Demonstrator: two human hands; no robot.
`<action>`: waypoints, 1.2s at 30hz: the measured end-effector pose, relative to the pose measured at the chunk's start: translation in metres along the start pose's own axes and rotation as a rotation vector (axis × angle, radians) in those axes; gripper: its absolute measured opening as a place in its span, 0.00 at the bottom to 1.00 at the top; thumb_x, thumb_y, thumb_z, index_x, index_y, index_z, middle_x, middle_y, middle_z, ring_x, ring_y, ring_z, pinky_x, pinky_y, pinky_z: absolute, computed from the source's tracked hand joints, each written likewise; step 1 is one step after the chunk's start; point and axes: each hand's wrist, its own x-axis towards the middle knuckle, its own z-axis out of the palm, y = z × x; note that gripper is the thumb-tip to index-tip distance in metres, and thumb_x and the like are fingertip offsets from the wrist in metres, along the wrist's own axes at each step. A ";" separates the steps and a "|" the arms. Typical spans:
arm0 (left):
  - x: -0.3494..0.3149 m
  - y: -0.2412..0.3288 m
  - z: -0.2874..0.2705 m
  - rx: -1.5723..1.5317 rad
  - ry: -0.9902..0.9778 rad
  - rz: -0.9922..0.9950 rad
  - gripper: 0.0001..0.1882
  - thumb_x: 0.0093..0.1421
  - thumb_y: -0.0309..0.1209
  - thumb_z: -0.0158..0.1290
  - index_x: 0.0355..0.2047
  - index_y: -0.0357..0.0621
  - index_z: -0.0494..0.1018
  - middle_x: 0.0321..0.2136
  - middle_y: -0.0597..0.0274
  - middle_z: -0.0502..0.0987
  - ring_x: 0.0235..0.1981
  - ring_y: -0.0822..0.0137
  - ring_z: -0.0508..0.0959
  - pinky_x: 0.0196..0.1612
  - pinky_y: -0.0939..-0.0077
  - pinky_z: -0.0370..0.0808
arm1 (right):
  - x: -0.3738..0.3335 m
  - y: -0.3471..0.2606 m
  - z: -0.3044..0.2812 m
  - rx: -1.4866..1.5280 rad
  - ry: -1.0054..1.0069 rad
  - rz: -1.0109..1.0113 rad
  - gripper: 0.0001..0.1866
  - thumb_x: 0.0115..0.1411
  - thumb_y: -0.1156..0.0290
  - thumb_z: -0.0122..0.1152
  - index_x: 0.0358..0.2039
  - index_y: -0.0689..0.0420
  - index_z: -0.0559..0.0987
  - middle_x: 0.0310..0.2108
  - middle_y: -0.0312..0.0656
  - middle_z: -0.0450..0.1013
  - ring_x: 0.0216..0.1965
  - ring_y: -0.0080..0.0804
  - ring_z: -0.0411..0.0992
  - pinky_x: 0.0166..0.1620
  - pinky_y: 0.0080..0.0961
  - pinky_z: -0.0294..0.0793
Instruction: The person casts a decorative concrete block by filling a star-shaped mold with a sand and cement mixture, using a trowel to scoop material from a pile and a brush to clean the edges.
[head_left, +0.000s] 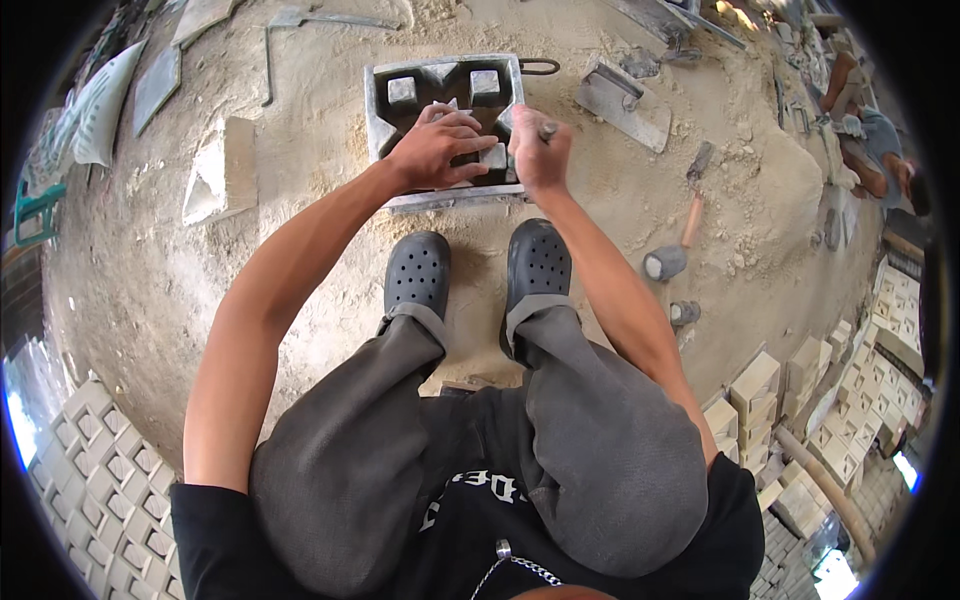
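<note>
On the sandy ground in front of my feet lies a grey rectangular block mould (443, 72) with square and pointed cores inside its frame. My left hand (440, 150) is over the middle of the mould, palm down, its fingers apart and holding nothing. The hand hides part of the inner cores. At the mould's right side my right hand (540, 152) is closed round a short dark rod-like thing (547, 131); only its end shows, so I cannot tell its kind. A wire loop (540, 66) sticks out from the far right corner of the frame.
Right of the mould lie a flat metal scoop (630, 105), a wooden-handled tool (693, 218) and a small dark cup-like thing (664, 263). A pale block (222, 170) stands at left. Stacked patterned blocks (100, 470) flank me. Another person (870, 150) crouches at far right.
</note>
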 end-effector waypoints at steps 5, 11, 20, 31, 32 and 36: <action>-0.007 0.001 -0.007 -0.014 0.014 -0.011 0.22 0.59 0.46 0.59 0.52 0.54 0.78 0.41 0.65 0.82 0.53 0.67 0.74 0.62 0.59 0.59 | 0.004 -0.094 -0.022 0.340 -0.268 -0.123 0.22 0.63 0.70 0.52 0.13 0.58 0.61 0.13 0.31 0.60 0.15 0.18 0.54 0.18 0.25 0.50; -0.007 -0.005 -0.003 -0.104 0.003 -0.048 0.16 0.60 0.37 0.58 0.48 0.48 0.79 0.44 0.61 0.81 0.54 0.66 0.74 0.62 0.61 0.59 | -0.003 -0.107 -0.032 0.331 -0.507 -0.265 0.21 0.58 0.72 0.52 0.11 0.59 0.58 0.11 0.35 0.56 0.14 0.22 0.52 0.18 0.27 0.49; -0.002 0.000 -0.005 -0.067 0.033 -0.059 0.12 0.62 0.37 0.54 0.44 0.51 0.81 0.43 0.61 0.80 0.50 0.65 0.75 0.59 0.62 0.61 | -0.016 -0.031 -0.008 -0.023 -0.584 -0.295 0.20 0.60 0.66 0.54 0.14 0.61 0.70 0.12 0.43 0.61 0.15 0.33 0.61 0.22 0.30 0.61; -0.006 0.005 -0.003 -0.072 0.047 -0.155 0.14 0.55 0.33 0.58 0.43 0.51 0.81 0.44 0.57 0.80 0.53 0.60 0.74 0.62 0.59 0.61 | 0.008 -0.051 -0.019 0.314 -0.500 -0.214 0.24 0.66 0.66 0.50 0.13 0.63 0.66 0.12 0.36 0.63 0.14 0.24 0.59 0.19 0.26 0.57; -0.005 0.009 0.000 -0.073 0.126 -0.131 0.11 0.55 0.32 0.58 0.39 0.47 0.81 0.40 0.56 0.81 0.51 0.57 0.75 0.59 0.58 0.65 | 0.013 -0.070 -0.022 0.458 -0.455 -0.170 0.25 0.67 0.67 0.49 0.13 0.63 0.64 0.11 0.34 0.60 0.14 0.22 0.56 0.19 0.25 0.54; 0.000 0.035 0.011 -0.149 0.352 -0.273 0.06 0.53 0.30 0.60 0.30 0.43 0.78 0.35 0.57 0.81 0.47 0.56 0.77 0.52 0.60 0.72 | 0.034 -0.103 -0.027 0.587 -0.371 -0.264 0.24 0.67 0.71 0.46 0.12 0.59 0.59 0.12 0.30 0.53 0.14 0.17 0.49 0.18 0.22 0.44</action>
